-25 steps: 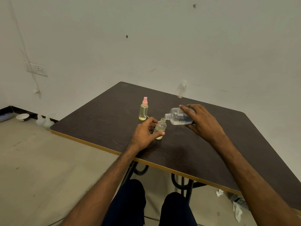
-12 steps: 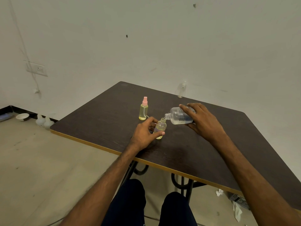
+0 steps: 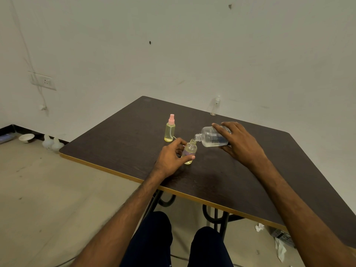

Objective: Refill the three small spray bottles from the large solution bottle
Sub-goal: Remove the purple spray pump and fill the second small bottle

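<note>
Head view: near the middle of the table, the uncapped small spray bottle is held upright by the left hand, with thumb and fingers curled round it. The large solution bottle is gripped by the right hand and tipped leftward, its mouth just above the small neck. A shallow tilt is advised, with the mouths aligned, so that overflow is avoided.

Dark wooden table, white wall, beige floor

Large clear bottle near-horizontal, mouth over uncapped small bottle; pink-capped yellow bottle upright just behind.
</note>
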The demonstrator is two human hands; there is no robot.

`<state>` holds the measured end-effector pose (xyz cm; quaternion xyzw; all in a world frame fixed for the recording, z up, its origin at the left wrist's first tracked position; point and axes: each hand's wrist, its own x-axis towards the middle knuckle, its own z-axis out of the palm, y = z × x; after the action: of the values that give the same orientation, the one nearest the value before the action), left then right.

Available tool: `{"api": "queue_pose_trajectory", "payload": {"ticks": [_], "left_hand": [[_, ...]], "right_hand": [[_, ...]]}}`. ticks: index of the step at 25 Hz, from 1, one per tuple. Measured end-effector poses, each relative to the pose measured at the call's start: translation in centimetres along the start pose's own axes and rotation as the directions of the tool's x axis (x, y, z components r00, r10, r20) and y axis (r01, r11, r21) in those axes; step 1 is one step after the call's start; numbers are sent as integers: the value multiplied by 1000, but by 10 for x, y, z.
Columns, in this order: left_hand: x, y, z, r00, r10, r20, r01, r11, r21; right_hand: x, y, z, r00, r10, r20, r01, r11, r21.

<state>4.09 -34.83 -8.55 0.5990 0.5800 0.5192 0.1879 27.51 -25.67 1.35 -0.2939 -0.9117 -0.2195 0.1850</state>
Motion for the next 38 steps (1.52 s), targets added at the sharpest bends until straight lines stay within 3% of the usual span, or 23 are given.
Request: {"api": "queue_pose_trajectory", "payload": {"ticks": [38], "left_hand": [[0, 0, 0, 1000, 0, 2, 0, 1000, 4]], "right_hand": [[1, 2, 2, 999, -34, -37, 34, 999, -24]]}}
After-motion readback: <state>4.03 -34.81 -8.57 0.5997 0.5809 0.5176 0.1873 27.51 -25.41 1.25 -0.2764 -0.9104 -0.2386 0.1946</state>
